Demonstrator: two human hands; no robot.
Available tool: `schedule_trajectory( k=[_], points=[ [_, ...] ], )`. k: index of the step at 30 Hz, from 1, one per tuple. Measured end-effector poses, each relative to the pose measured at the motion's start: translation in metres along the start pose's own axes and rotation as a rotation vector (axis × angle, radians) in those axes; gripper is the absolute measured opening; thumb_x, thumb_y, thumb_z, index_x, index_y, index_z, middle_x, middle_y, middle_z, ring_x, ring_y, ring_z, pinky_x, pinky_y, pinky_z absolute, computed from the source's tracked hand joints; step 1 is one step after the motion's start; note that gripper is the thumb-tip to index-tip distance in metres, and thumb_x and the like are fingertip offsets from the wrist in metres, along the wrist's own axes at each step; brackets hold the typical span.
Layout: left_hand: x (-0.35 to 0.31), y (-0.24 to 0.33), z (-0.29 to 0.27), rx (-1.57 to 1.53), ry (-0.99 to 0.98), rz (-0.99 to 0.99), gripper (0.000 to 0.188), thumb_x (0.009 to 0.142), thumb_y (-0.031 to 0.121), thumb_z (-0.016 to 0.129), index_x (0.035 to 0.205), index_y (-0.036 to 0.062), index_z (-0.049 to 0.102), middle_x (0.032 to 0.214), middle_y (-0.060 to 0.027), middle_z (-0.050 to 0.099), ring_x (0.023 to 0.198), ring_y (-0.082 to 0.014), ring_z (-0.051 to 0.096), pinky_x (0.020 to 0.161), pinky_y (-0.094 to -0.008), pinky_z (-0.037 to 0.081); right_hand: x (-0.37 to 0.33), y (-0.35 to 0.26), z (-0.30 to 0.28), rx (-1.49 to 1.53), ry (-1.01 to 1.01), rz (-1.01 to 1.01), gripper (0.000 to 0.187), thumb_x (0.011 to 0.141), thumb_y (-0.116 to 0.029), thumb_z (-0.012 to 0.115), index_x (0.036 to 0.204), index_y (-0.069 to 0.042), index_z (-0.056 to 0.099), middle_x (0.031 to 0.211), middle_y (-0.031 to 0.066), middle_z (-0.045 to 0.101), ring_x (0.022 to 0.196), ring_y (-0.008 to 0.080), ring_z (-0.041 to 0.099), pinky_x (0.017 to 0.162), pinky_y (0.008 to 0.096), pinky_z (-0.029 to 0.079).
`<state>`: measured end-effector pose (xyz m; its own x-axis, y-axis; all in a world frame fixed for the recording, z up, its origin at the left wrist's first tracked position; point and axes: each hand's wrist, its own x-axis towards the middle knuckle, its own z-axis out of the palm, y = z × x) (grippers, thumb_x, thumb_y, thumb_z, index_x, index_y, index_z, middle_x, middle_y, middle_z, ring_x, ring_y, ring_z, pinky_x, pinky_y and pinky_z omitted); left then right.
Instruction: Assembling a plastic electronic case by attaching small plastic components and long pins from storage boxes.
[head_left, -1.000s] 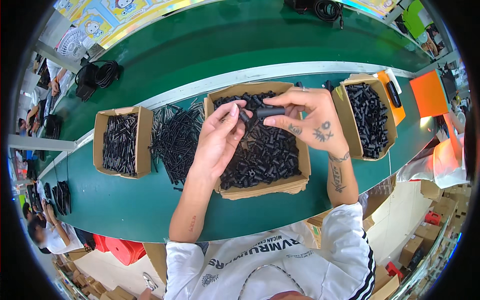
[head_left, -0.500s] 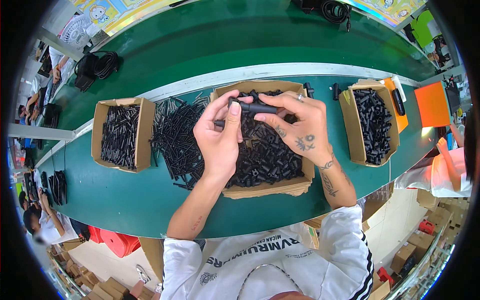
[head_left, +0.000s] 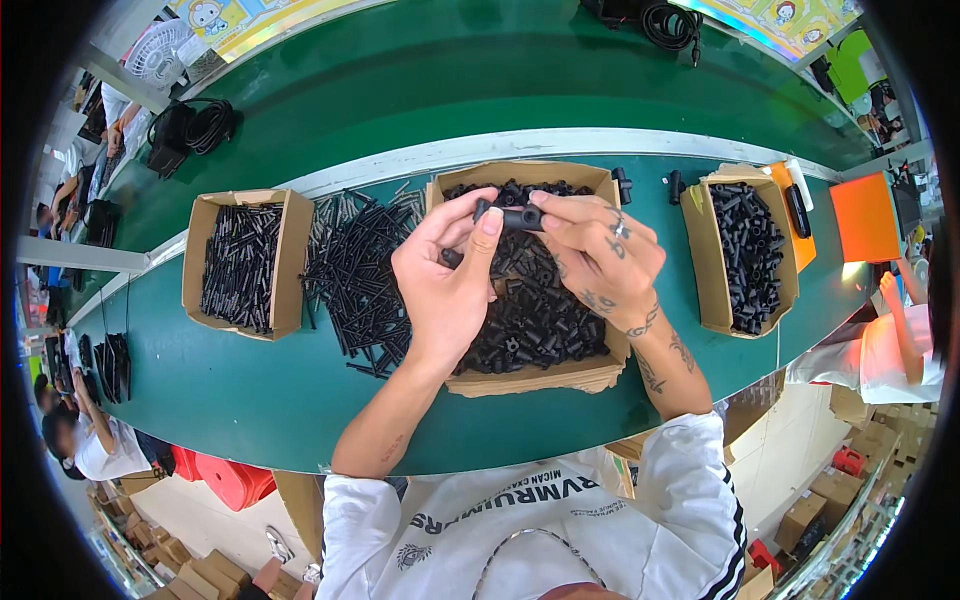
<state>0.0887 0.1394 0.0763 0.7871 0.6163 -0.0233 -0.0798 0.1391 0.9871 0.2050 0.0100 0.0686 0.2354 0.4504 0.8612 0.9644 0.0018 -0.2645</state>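
Note:
Both my hands hold one small black plastic tube part above the middle cardboard box, which is full of short black plastic pieces. My left hand pinches the part's left end with thumb and fingers. My right hand grips its right end from the other side. The part lies roughly level between the fingertips.
A left cardboard box holds thin black rods, and a loose pile of black rods lies beside it. A right box holds short black pieces. An orange tray sits far right. Other people work at the left edge.
My hands have stayed over the middle box, with the black part now held closer between both sets of fingertips. The view has shifted slightly.

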Motion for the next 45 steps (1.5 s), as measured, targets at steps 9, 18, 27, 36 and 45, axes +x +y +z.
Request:
schedule_trajectory(
  k=[9,18,27,36,45],
  points=[
    [-0.003,0.002,0.002,0.090,-0.016,0.211,0.030,0.094,0.008,0.076,0.121,-0.0027,0.070,0.091,-0.0037,0.074,0.061,-0.0007,0.048,0.052,-0.0186,0.037,0.000,0.006,-0.002,0.033,0.006,-0.078,0.015,0.078,0.009,0.078,0.079,0.004,0.064,0.105,0.0150,0.076,0.079,0.0277,0.074,0.067,0.0332,0.063],
    [0.005,-0.002,-0.011,0.330,-0.087,0.299,0.028,0.088,0.001,0.078,0.115,0.0011,0.075,0.083,-0.0007,0.073,0.057,-0.0026,0.048,0.052,-0.0206,0.038,0.022,0.001,-0.017,0.208,-0.157,0.267,0.028,0.071,-0.013,0.092,0.088,-0.003,0.073,0.097,0.0108,0.076,0.086,0.0267,0.071,0.075,0.0363,0.058],
    [0.002,-0.009,-0.007,0.536,-0.074,0.616,0.038,0.082,-0.005,0.076,0.119,0.0057,0.075,0.095,-0.0109,0.077,0.053,-0.0122,0.054,0.053,-0.0248,0.046,0.015,-0.022,-0.014,0.288,-0.240,0.569,0.027,0.077,-0.005,0.088,0.101,-0.004,0.076,0.093,0.0076,0.074,0.083,0.0167,0.067,0.070,0.0276,0.053],
    [0.007,0.001,-0.014,0.128,-0.081,0.088,0.030,0.089,0.010,0.081,0.117,0.0006,0.075,0.083,-0.0042,0.075,0.054,-0.0013,0.049,0.047,-0.0204,0.037,0.013,0.008,-0.027,0.861,-0.017,0.732,0.026,0.082,0.009,0.080,0.107,0.004,0.075,0.107,0.0130,0.074,0.087,0.0141,0.065,0.076,0.0262,0.052],
    [0.012,-0.003,-0.019,-0.208,-0.130,-0.165,0.026,0.091,0.014,0.081,0.113,-0.0005,0.076,0.069,0.0040,0.060,0.053,-0.0014,0.044,0.044,-0.0187,0.032,0.011,0.013,-0.026,0.723,-0.055,0.529,0.020,0.074,0.008,0.087,0.091,0.001,0.078,0.097,0.0135,0.075,0.090,0.0207,0.069,0.079,0.0312,0.055]
  ],
)
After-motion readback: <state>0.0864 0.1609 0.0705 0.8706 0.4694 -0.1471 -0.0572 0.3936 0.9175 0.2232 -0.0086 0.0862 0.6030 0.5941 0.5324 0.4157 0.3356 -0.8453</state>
